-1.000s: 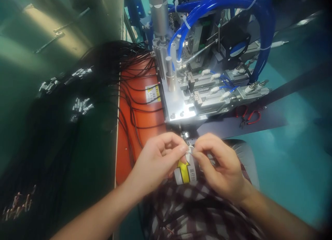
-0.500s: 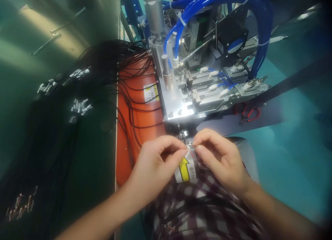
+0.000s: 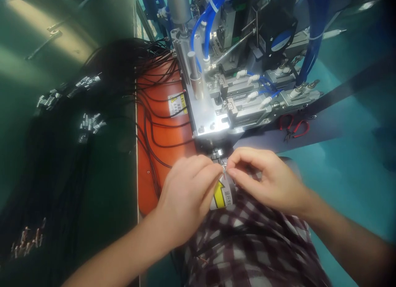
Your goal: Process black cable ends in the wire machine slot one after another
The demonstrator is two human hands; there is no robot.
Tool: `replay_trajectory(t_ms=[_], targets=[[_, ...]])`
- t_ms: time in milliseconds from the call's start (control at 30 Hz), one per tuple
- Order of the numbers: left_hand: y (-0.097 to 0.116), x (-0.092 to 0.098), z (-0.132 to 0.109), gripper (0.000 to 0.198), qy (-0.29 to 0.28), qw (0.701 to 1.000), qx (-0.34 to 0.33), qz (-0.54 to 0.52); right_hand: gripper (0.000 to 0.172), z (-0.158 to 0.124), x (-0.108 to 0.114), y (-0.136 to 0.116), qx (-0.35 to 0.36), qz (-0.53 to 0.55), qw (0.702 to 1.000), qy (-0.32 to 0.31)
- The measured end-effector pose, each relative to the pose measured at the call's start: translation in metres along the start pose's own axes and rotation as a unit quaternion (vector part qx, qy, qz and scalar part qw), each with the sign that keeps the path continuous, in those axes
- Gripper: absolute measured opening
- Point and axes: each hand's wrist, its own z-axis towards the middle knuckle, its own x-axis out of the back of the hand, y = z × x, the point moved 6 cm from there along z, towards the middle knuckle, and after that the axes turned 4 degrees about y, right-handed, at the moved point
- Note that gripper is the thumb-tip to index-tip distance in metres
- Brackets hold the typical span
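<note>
My left hand (image 3: 187, 196) and my right hand (image 3: 267, 181) meet fingertip to fingertip just below the front of a metal machine (image 3: 216, 109). Both pinch a tiny metal part (image 3: 223, 169) with thin wire ends; I cannot make out its shape. Right above the pinch sits a small metal fixture (image 3: 218, 154) at the machine's front edge. Under my fingers lies a white label with a yellow arrow (image 3: 221, 195). My checked-cloth lap (image 3: 247, 245) is below.
Black cables (image 3: 148, 113) run across an orange panel (image 3: 163, 134) to the left of the machine. Bundles of metal-tipped cable ends (image 3: 89, 124) lie on the dark green surface further left. Blue air hoses (image 3: 204, 27) loop over the machine. Red-handled pliers (image 3: 293, 128) lie at right.
Both hands have moved up a little toward the machine's front fixture, still pinched together. The view has shifted forward and slightly down.
</note>
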Motion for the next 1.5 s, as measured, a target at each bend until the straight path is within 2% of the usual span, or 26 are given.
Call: replay_trajectory(t_ms=[133,300,433,600,900,1067,1300,1500], targets=[[0.002,-0.002,-0.001,0.017,-0.006,0.998,-0.035,0.055,0.011,-0.002,0.000,-0.005,0.048,-0.089,0.995,-0.003],[0.000,-0.008,-0.005,0.018,-0.047,0.995,-0.045,0.078,0.013,-0.006,-0.007,-0.016,0.135,-0.247,0.959,0.026],[-0.004,-0.012,-0.008,0.020,-0.072,0.995,-0.035,0.066,0.021,-0.008,-0.009,-0.020,0.156,-0.300,0.940,0.034],[-0.005,-0.013,-0.009,0.017,-0.066,0.995,-0.035,0.063,0.013,-0.008,-0.004,-0.017,0.130,-0.256,0.958,0.014],[0.000,-0.003,-0.005,0.014,-0.022,0.998,-0.020,0.046,0.005,-0.012,-0.002,-0.013,0.099,-0.171,0.980,0.035],[0.001,-0.004,-0.006,0.014,-0.021,0.998,-0.035,0.057,0.003,-0.012,-0.001,-0.016,0.100,-0.176,0.978,0.045],[0.004,-0.009,-0.007,0.017,-0.055,0.993,-0.073,0.078,0.014,-0.009,-0.005,-0.020,0.141,-0.280,0.949,0.010],[0.006,-0.014,-0.006,0.017,-0.101,0.988,-0.083,0.083,0.019,-0.012,-0.014,-0.027,0.213,-0.400,0.892,0.003]])
